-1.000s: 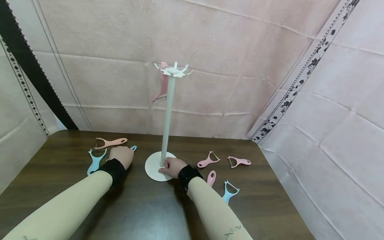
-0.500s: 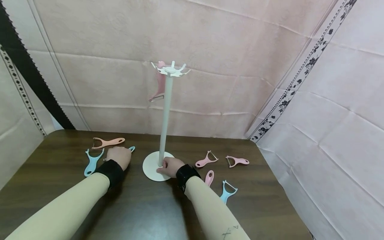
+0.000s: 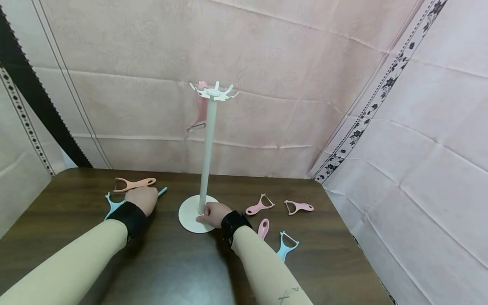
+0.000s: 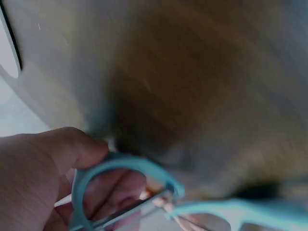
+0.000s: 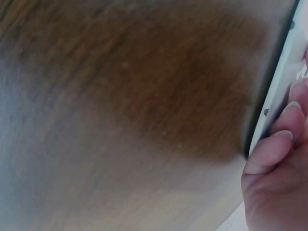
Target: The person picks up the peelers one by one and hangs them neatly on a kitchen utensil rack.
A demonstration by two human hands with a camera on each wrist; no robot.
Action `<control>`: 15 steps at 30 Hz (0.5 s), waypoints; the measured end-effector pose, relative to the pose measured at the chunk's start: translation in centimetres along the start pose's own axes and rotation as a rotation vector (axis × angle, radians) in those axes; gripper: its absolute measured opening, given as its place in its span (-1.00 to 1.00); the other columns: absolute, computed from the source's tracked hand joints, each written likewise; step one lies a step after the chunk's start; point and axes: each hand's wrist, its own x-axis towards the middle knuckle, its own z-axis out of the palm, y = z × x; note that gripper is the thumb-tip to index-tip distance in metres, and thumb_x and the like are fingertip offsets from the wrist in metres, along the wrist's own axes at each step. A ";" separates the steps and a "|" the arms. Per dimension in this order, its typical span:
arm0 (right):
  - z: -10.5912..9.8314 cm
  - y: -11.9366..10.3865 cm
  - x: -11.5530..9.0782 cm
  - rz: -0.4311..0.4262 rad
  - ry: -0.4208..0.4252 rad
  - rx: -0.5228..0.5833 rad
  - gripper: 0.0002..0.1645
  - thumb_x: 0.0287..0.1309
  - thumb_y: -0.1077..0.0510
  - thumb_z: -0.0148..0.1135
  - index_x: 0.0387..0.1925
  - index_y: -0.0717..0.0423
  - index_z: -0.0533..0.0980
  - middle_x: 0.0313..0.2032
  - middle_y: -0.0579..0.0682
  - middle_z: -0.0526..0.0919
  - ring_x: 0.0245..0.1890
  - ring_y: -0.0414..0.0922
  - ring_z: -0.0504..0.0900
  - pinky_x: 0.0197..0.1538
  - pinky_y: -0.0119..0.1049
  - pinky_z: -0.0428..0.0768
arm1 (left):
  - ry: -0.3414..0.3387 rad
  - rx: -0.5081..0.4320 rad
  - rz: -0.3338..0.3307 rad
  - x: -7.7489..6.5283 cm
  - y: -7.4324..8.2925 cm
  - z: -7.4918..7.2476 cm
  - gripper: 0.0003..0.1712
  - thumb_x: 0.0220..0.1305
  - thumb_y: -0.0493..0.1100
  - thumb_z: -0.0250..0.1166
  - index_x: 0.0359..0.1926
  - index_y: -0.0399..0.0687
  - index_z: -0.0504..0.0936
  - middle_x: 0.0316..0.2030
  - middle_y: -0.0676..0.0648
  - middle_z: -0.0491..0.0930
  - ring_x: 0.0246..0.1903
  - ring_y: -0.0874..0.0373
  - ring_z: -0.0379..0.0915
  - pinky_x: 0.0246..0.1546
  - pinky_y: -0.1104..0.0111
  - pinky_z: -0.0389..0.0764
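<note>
Pale cloth point(image 3: 267, 55) backs the brown counter point(image 3: 179, 271); left grip point(image 3: 142, 200) pinches a blue peeler point(image 4: 127, 161), right grip point(image 3: 215, 214) the stand's base point(image 3: 188, 215).

Both forearms point(image 3: 76, 262) stretched forward, left grip point(image 3: 142, 199) well to the left, thumb point(image 4: 79, 149) and fingers pinching, right grip point(image 3: 214, 214) near centre, its fingers point(image 5: 272, 150) curled

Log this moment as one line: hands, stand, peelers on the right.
left hand: grips blue peeler; right hand: grips stand base; stand: upright, one hanging pink peeler; table right: loose pink peelers, another blue peeler
</note>
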 end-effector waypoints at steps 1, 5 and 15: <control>0.0 0.0 0.0 -0.001 -0.001 -0.001 -0.56 0.11 -0.18 0.36 -0.55 0.00 0.40 -0.63 -0.11 0.45 -0.58 -0.16 0.40 -0.51 -0.34 0.33 | 0.008 -0.011 0.000 0.0 -0.4 -0.2 -0.81 0.20 -0.46 0.10 -0.48 -0.25 0.59 -0.49 -0.23 0.62 -0.47 -0.15 0.57 -0.47 -0.08 0.56; 0.1 0.2 0.2 -0.008 0.002 -0.004 -0.56 0.10 -0.19 0.36 -0.54 -0.01 0.40 -0.63 -0.11 0.45 -0.57 -0.16 0.40 -0.51 -0.34 0.34 | 0.018 -0.026 -0.029 0.1 -1.5 -1.1 -0.80 0.18 -0.48 0.12 -0.43 -0.26 0.65 -0.40 -0.31 0.64 -0.42 -0.22 0.57 -0.48 -0.15 0.54; -0.1 0.0 -0.3 -0.018 -0.001 -0.006 -0.56 0.11 -0.18 0.35 -0.54 0.00 0.40 -0.63 -0.13 0.44 -0.58 -0.18 0.39 -0.50 -0.36 0.32 | 0.144 -0.277 -0.081 1.0 -2.3 -3.7 -0.88 0.21 -0.31 0.25 -0.44 -0.27 0.66 -0.58 -0.08 0.52 -0.57 0.03 0.38 -0.58 0.13 0.45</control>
